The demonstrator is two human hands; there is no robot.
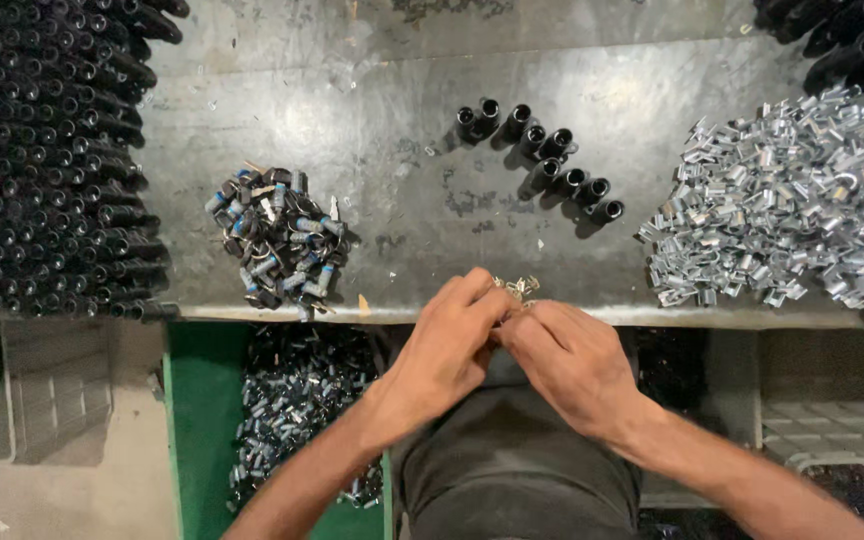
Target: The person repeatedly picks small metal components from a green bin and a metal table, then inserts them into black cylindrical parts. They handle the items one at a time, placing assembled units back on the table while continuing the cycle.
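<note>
Grey, scuffed metal workbench (372, 80) fills the upper two thirds of the frame, seen from above. At far left a dense stack of black tubes (42, 150) lies on it with their open ends towards the viewer. Right of that, left of centre, sits a small heap of black parts with bright metal and blue ends (277, 245), apparently finished pieces. Below it, in the lower left, a green bin (202, 400) under the bench edge holds many more such dark parts. At upper centre nine or so short black sleeves (547, 160) stand loose in a ragged line, seemingly still unfitted. At bottom centre both hands meet at the bench's front edge: the left hand (447, 345) and the right hand (567, 360) pinch a few small shiny metal clips (520, 290) between their fingertips, just clear of the bench. At right, a large pile of bright silver clips (782, 200) remains, so much work looks left. More black tubes (842, 35) crowd the upper right corner.
</note>
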